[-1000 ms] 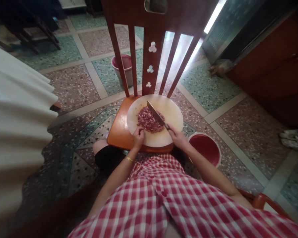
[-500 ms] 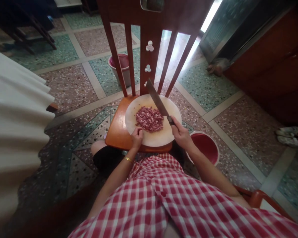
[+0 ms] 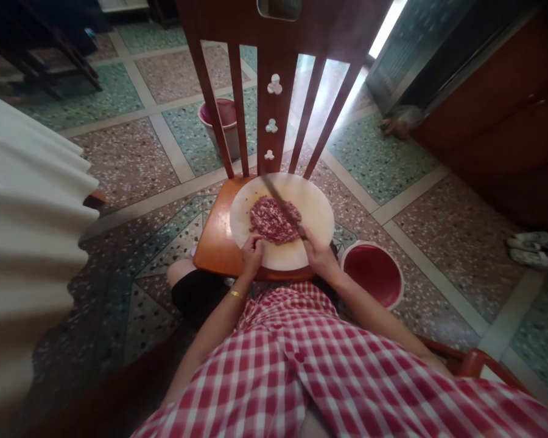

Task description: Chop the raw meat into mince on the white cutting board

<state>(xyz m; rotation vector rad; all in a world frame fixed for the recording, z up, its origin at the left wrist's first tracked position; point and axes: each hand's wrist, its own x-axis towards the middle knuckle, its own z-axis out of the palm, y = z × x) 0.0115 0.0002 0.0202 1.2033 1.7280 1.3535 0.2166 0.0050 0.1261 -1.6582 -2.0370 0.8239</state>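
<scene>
A round white cutting board (image 3: pixel 313 201) rests on the seat of a wooden chair. Chopped red meat (image 3: pixel 269 222) lies in a flat heap at its middle. My right hand (image 3: pixel 319 252) is wrapped round the handle of a cleaver (image 3: pixel 277 199), whose blade is edge-down across the right part of the meat, slightly blurred. My left hand (image 3: pixel 252 249) is closed at the board's near left rim, close to the meat. Whether its curled fingers pinch the rim or something small cannot be made out.
The chair's slatted back (image 3: pixel 274 61) rises behind the board, and its bare seat (image 3: pixel 217 243) shows at left. A red-lined bucket (image 3: pixel 374 274) stands on the floor at right, another bin (image 3: pixel 223 125) beyond the chair. A pale cloth (image 3: pixel 31 243) hangs at far left.
The cleaver has come down and to the left, from above the board's right side onto the meat. My right hand has moved with it; my left hand has stayed in place.
</scene>
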